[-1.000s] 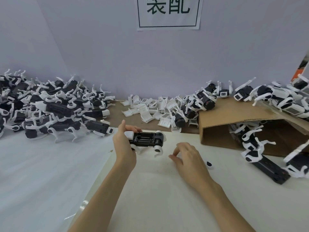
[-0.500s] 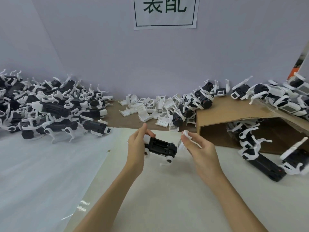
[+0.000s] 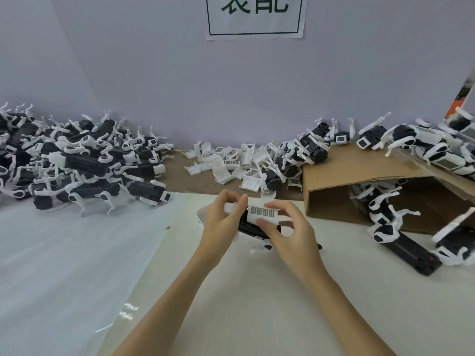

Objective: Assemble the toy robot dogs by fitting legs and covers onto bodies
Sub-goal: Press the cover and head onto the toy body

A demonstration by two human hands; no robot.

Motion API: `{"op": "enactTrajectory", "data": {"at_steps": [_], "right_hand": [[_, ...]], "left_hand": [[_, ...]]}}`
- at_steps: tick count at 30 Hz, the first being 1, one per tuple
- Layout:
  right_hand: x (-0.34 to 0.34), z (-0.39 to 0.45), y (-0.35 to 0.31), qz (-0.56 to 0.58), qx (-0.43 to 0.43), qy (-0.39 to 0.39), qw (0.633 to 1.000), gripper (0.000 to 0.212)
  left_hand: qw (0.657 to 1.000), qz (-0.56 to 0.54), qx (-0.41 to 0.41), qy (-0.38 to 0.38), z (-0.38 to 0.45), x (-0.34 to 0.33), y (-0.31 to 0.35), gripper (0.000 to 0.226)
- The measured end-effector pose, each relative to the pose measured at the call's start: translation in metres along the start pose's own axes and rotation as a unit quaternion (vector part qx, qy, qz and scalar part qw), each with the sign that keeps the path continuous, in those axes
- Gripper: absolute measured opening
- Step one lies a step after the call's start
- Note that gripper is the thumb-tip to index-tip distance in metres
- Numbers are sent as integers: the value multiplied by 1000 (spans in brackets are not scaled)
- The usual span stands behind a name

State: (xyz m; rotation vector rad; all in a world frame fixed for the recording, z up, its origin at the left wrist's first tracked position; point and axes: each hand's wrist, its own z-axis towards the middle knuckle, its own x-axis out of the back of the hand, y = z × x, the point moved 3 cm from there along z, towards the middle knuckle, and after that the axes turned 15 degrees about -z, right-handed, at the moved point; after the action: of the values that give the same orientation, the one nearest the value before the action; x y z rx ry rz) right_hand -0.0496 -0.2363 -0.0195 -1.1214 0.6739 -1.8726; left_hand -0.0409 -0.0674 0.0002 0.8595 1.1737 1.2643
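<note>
A black toy dog body (image 3: 250,228) with white legs is held above the table's middle. My left hand (image 3: 222,222) grips its left end, thumb and fingers curled round it. My right hand (image 3: 288,231) pinches a white cover (image 3: 262,213) with a grille pattern and holds it on top of the body. One white leg (image 3: 261,249) hangs below the body. Most of the body is hidden by both hands.
A pile of black-and-white dogs (image 3: 77,165) lies at the left. Loose white covers (image 3: 231,165) lie at the back centre. A cardboard box (image 3: 359,181) on its side stands at the right, with more dogs (image 3: 401,237) in and around it.
My right hand has brought a white cover from the right onto the top of the body. My left hand has kept hold of the body, which moved slightly toward me.
</note>
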Motion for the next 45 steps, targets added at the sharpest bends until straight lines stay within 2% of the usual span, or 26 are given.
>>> {"op": "enactTrajectory", "data": {"at_steps": [4, 7, 13, 16, 22, 24, 27, 30, 34, 39, 43, 45], "right_hand": [[1, 2, 6, 9, -35, -11, 999, 23], [-1, 1, 4, 23, -26, -2, 999, 26], [-4, -4, -4, -109, 30, -41, 993, 40], [-2, -7, -8, -205, 99, -33, 973, 50], [-15, -12, -12, -369, 185, 4, 911, 72], [-26, -14, -13, -423, 185, 8, 887, 69], [-32, -14, -13, -467, 151, 17, 871, 62], [-27, -10, -16, -467, 154, 17, 871, 62], [-23, -10, -15, -450, 171, 14, 877, 62], [-23, -11, -13, -416, 174, 4, 893, 73], [-17, -10, -14, -393, 186, 31, 900, 89], [-15, -9, -14, -387, 200, 45, 899, 88]], "left_hand": [[1000, -17, -5, -3, 0, -2, -2, 15], [1000, -24, -7, -16, 0, -3, 0, 16], [998, -40, 1, -38, -1, 0, 2, 9], [997, -32, 7, -65, -1, 0, 2, 16], [998, -46, 9, -47, -1, -4, 1, 12], [999, -46, 8, -25, -1, -4, -1, 15], [999, -40, 0, 6, -1, -4, -1, 26], [999, -14, -35, -6, -1, -5, 0, 30], [997, 38, -57, -37, 1, -2, -3, 17], [997, 6, -59, -43, 1, -2, -5, 4], [993, 59, -96, -36, 2, -6, -6, 15], [992, 65, -103, -35, 2, -6, -6, 26]]}}
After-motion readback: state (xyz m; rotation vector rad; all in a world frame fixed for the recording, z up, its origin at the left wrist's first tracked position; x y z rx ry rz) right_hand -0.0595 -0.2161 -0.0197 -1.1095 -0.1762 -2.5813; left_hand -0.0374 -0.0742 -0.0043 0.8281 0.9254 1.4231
